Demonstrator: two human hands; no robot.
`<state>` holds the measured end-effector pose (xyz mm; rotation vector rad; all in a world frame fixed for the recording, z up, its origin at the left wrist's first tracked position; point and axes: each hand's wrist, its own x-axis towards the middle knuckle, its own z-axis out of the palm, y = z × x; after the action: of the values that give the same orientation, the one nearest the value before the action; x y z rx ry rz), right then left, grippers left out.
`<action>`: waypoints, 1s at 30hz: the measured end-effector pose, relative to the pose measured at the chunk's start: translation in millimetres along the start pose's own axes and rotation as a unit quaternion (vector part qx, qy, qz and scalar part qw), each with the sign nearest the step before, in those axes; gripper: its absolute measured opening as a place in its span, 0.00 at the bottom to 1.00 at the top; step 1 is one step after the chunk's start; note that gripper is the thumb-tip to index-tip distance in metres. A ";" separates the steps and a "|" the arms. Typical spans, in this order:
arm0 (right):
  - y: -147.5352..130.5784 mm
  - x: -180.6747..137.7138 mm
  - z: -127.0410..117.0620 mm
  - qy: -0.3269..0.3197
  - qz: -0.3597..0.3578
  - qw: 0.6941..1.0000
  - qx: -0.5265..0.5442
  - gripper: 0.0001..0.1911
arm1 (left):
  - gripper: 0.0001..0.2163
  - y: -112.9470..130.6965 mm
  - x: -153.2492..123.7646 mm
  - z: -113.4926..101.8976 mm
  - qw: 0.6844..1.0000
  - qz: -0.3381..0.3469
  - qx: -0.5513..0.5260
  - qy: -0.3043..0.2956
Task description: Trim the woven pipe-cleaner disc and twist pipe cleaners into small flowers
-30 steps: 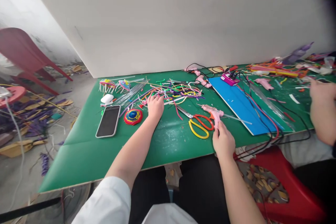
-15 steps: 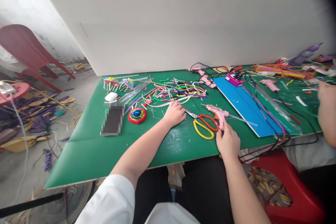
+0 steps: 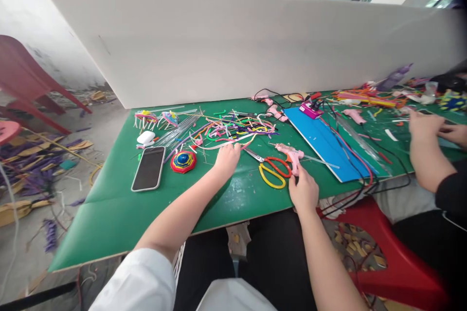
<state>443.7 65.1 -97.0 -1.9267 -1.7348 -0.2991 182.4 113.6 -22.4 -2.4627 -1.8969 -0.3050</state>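
Observation:
My left hand (image 3: 228,160) is closed at the near edge of a tangled pile of coloured strips (image 3: 233,129). A thin pink strip (image 3: 250,142) pokes out at its fingertips; the rest of the grip is hidden. My right hand (image 3: 305,188) has its fingers curled round the lower handle of a pink glue gun (image 3: 290,152), which lies on the table with its nozzle pointing left and a clear glue stick at its back. Between the hands, scissors (image 3: 273,171) with one orange and one yellow handle lie on the green table (image 3: 215,206).
Left of the pile are a phone (image 3: 148,169), a white case (image 3: 146,137) and a small red, yellow and blue umbrella (image 3: 183,161). A blue board (image 3: 324,141) with cables lies to the right. Beyond it a co-worker's hands (image 3: 425,126) are busy. A white partition (image 3: 219,48) stands behind.
My left hand has lifted a little and turned, its fingertips now with the pink strip slanting out to the right. My right hand stays at the glue gun. The view has swung right, showing more of the co-worker.

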 end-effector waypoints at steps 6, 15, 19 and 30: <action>5.7 -3.0 5.0 0.034 -0.019 0.999 0.016 0.22 | 0.13 -100.5 -64.5 -45.6 0.988 -0.024 -0.125 0.089; 8.4 -4.4 12.6 0.037 -0.027 0.999 -0.003 0.23 | 0.12 -184.8 -119.1 -14.5 0.981 -0.084 -0.132 0.114; 4.9 -2.4 8.5 0.031 -0.018 0.999 -0.018 0.23 | 0.13 -182.7 -117.6 -13.4 0.988 -0.057 -0.107 0.096; 5.5 -1.3 6.2 0.016 -0.002 1.000 -0.013 0.25 | 0.13 -186.1 -117.8 -11.9 0.990 -0.067 -0.072 0.099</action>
<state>447.7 67.0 -104.1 -1.9266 -1.7232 -0.3534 -26.5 48.2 -49.6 -2.2882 -2.0229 -0.6863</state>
